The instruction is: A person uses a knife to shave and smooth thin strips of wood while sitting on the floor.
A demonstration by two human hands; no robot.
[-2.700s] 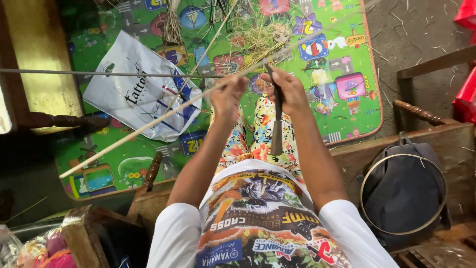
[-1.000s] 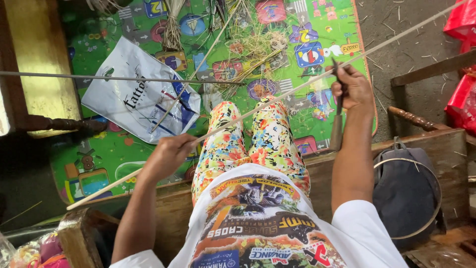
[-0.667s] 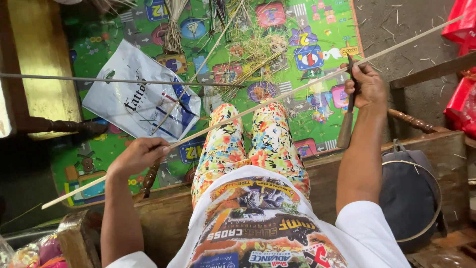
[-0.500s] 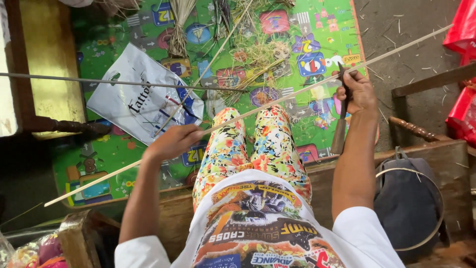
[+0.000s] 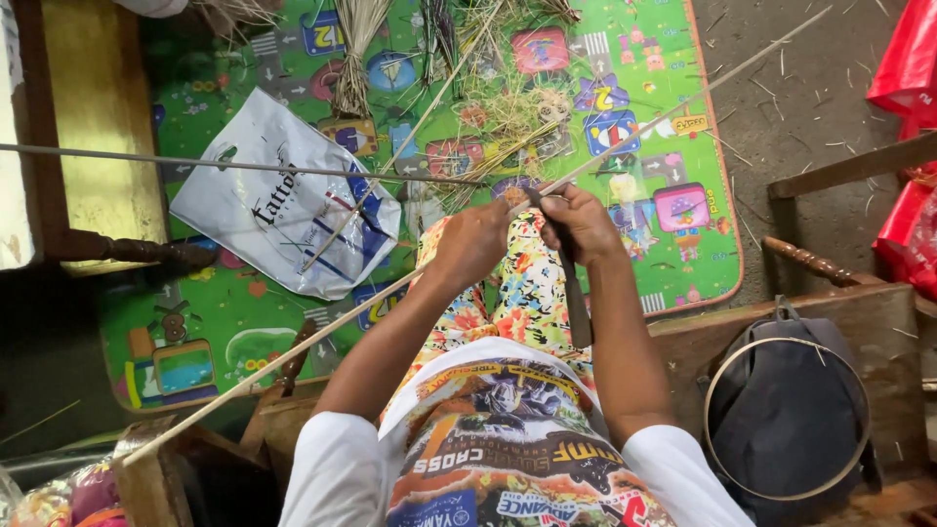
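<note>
Seated worker splitting a cane, seen from above. One long bamboo strip (image 5: 293, 346) is held across the lap, its long axis running diagonally from the lower left, near a wooden box corner, up to the upper right over the concrete floor (image 5: 810, 107). The left hand (image 5: 473, 242) is closed around the strip just above the knees; the right hand (image 5: 584, 222) is closed on the handle end of one dark knife (image 5: 571, 283), whose blade points back toward the body along the right thigh. The two hands lie close together, almost touching, at the strip's middle part; the left hand is on the longer lower-left run, the right hand nearer the upper-right run. Below the feet lies one green patterned play mat (image 5: 195, 322) bearing one white plastic bag (image 5: 283, 210) and scattered fibre bundles (image 5: 356, 49). A second, darker thin rod (image 5: 195, 164) crosses horizontally from the left edge. One dark backpack (image 5: 791, 410) with a hoop rests on a wooden bench at the right.
</note>
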